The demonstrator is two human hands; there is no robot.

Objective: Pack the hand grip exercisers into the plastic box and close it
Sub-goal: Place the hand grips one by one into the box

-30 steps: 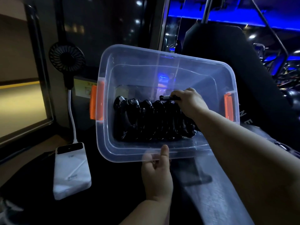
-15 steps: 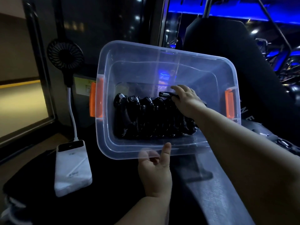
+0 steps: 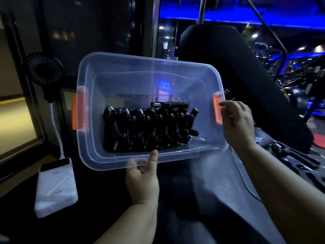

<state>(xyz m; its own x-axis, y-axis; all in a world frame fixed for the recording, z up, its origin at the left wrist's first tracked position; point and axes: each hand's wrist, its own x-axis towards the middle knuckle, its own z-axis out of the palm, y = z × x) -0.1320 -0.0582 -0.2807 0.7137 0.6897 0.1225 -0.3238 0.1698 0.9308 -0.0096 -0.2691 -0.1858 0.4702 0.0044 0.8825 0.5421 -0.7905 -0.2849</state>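
Pulling clear, right hand [image 3: 235, 122] relaxed and empty; left hand [image 3: 142, 178] grips the plastic box [image 3: 123, 67] rim, exercisers [image 3: 147, 129] packed, closing comes next.

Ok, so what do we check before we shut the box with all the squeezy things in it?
1. The hand grip exercisers are inside the plastic box: ok. They sit in a row on the bottom, with one lying across the top of the row.
2. Nothing sticks up above the rim: ok.
3. The right hand is out of the box: ok. It is open, beside the right orange latch.
4. The box is held: ok. The left hand pinches the near rim, thumb on top.
5. The lid is ready: cannot tell. A clear sheet under the right arm may be it.
6. The box is closed: not ok. Its top is open.
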